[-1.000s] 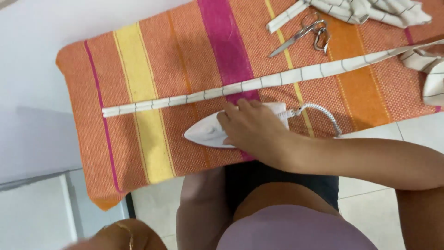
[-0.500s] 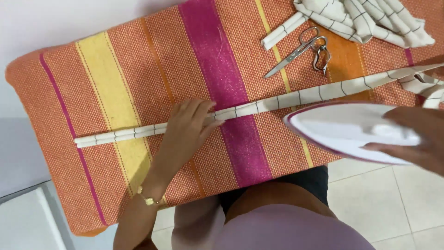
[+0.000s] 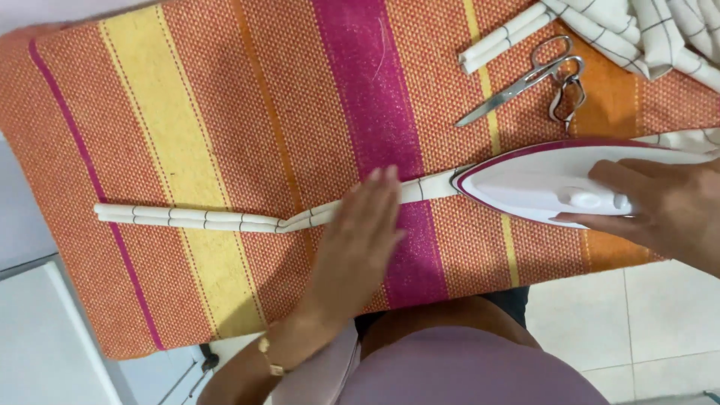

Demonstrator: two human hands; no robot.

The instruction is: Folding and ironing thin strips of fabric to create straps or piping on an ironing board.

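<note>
Striped orange, yellow and magenta cloth covers the ironing surface (image 3: 187, 97), and across it lies a long, narrow folded strip of white fabric with thin dark lines (image 3: 225, 220). The left hand (image 3: 360, 232) lies flat on this strip where it crosses the magenta band, fingers straight and close together, pressing it down. Just right of that hand, the right hand (image 3: 660, 206) is closed around the top of a white iron with a dark red edge (image 3: 547, 184), whose tip rests on the strip. Left of the flat hand, the strip shows as two layers that split apart slightly at a small kink, so that stretch looks not yet pressed flat; how the part under the iron looks cannot be told. Beyond the iron lie metal scissors (image 3: 525, 75), another short folded strip (image 3: 502, 37) and a heap of the same lined white fabric (image 3: 645, 26).
</note>
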